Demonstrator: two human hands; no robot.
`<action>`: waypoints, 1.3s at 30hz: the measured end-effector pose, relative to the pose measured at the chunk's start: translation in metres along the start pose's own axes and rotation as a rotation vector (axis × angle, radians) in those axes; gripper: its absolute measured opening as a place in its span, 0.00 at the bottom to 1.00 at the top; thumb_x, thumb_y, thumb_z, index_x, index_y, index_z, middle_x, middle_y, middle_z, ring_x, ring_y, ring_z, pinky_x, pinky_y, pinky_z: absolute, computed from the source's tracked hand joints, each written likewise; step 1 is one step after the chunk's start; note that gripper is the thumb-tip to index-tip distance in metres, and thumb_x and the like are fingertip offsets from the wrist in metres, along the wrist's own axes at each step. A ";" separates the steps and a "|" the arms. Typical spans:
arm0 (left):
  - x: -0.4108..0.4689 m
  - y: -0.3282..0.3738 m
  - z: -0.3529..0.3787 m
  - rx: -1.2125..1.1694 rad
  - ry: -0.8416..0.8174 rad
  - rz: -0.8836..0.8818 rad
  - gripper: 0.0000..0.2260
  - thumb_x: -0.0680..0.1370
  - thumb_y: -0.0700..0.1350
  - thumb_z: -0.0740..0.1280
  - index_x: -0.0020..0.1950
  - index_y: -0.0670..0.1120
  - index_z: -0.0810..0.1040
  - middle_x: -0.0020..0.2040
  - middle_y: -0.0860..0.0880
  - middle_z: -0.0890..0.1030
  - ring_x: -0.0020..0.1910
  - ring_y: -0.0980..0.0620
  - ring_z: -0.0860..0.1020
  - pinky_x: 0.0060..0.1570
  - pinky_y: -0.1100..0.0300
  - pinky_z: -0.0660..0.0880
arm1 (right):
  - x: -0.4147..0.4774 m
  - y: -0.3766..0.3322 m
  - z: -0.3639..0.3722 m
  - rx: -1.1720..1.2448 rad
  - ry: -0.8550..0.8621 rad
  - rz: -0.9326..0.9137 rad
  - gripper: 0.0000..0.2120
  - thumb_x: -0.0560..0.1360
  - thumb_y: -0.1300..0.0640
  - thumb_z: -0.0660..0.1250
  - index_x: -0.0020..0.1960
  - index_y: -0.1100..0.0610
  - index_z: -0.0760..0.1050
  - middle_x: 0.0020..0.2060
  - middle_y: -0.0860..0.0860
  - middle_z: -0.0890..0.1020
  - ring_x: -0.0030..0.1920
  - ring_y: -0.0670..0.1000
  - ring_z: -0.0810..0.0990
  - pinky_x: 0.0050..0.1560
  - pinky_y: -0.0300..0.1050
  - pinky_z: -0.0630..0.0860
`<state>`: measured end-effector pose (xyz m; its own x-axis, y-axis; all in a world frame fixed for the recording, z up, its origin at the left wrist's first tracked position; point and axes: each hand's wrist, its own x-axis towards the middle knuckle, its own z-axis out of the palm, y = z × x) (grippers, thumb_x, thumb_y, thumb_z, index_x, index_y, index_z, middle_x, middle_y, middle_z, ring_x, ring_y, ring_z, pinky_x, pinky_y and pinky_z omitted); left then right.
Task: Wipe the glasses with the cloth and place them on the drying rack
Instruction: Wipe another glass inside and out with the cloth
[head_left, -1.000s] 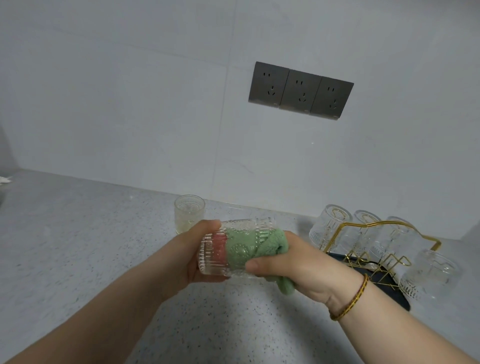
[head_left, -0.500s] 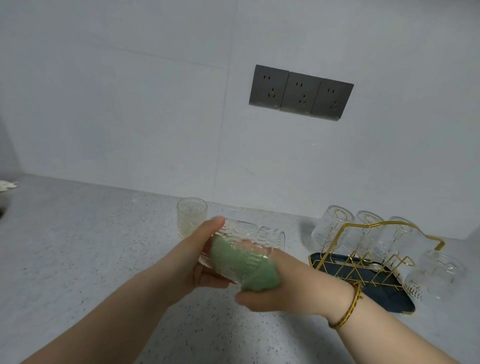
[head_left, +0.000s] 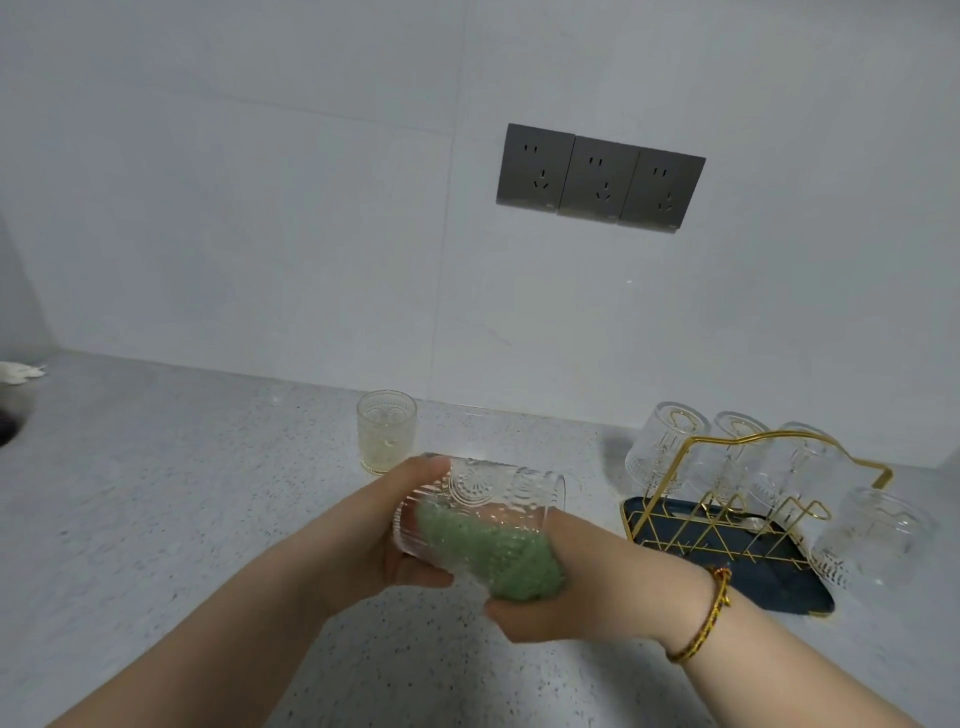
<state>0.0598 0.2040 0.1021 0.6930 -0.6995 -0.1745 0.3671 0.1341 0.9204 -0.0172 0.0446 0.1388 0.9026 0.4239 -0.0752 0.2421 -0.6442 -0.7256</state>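
My left hand (head_left: 374, 551) grips the clear embossed glass tumbler (head_left: 498, 488) by its base, tipped sideways, so my right hand (head_left: 582, 592), clutching the green cloth (head_left: 493, 556), reaches its mouth.

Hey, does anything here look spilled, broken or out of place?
Nothing stands out. The held glass looks whole, the glasses on the rack sit upended, and a lone glass stands upright on the counter.

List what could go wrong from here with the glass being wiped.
1. The left hand grips the glass only near its base, sideways above the counter; the right hand pushing on the cloth could slip it loose.
2. The rack already bears four glasses; adding this one may knock a neighbour.
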 end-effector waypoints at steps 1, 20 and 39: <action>0.000 0.000 0.000 -0.008 0.000 0.016 0.19 0.63 0.54 0.69 0.50 0.47 0.78 0.37 0.48 0.84 0.31 0.52 0.82 0.26 0.61 0.78 | 0.001 0.000 -0.002 -0.027 0.026 -0.014 0.15 0.70 0.65 0.65 0.35 0.45 0.69 0.25 0.43 0.69 0.25 0.41 0.66 0.27 0.33 0.63; 0.004 -0.003 -0.007 0.056 -0.054 0.228 0.38 0.48 0.50 0.79 0.57 0.57 0.73 0.45 0.55 0.84 0.41 0.51 0.84 0.34 0.59 0.79 | 0.009 0.022 0.002 1.273 0.070 -0.019 0.22 0.50 0.64 0.78 0.43 0.62 0.82 0.41 0.58 0.84 0.42 0.54 0.84 0.42 0.44 0.80; 0.007 0.002 0.001 -0.009 0.047 0.094 0.18 0.62 0.54 0.68 0.46 0.45 0.78 0.34 0.47 0.83 0.29 0.52 0.81 0.27 0.61 0.79 | 0.015 -0.003 0.000 0.498 0.195 0.148 0.05 0.65 0.67 0.69 0.36 0.58 0.76 0.30 0.50 0.76 0.26 0.39 0.74 0.27 0.33 0.71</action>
<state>0.0646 0.1984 0.1029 0.7530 -0.6498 -0.1037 0.3046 0.2045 0.9303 -0.0045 0.0527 0.1401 0.9749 0.1953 -0.1070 -0.0471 -0.2887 -0.9563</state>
